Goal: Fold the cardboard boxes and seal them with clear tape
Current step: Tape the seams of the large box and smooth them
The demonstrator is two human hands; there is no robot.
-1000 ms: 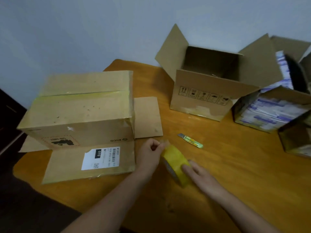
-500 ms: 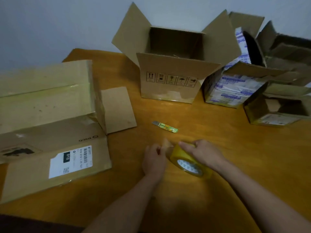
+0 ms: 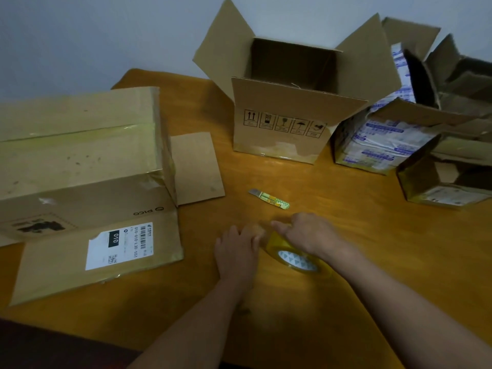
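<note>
The right hand (image 3: pixel 306 235) had its grip curled over the top of a yellowish roll of clear tape (image 3: pixel 277 245). Its fingers wrapped the rim, and the roll was tilted on the orange-brown wooden counter (image 3: pixel 359 222) so that its white-printed core faced the camera. Just left of that grip, the left hand (image 3: pixel 237 253) lay knuckles up with its fingertips against the roll's edge. That spot was blurred, so I cannot tell whether it pinched a loose tape end. Just beyond both hands, apart from the roll, lay a small utility knife with a yellow-and-green handle (image 3: pixel 269 199). Farther beyond stood an open brown cardboard box with black handling symbols (image 3: pixel 282 107), its flaps raised. Well left of the grip sat a large brown cardboard box taped shut along its top seam (image 3: pixel 80 161). Its lower flaps were spread flat on the counter, and the near one bore a white shipping label (image 3: pixel 119 247). Far to the right, a box wrapped in blue-and-white print (image 3: pixel 378 145) and a small open carton (image 3: pixel 426 179) stood close together.
</note>
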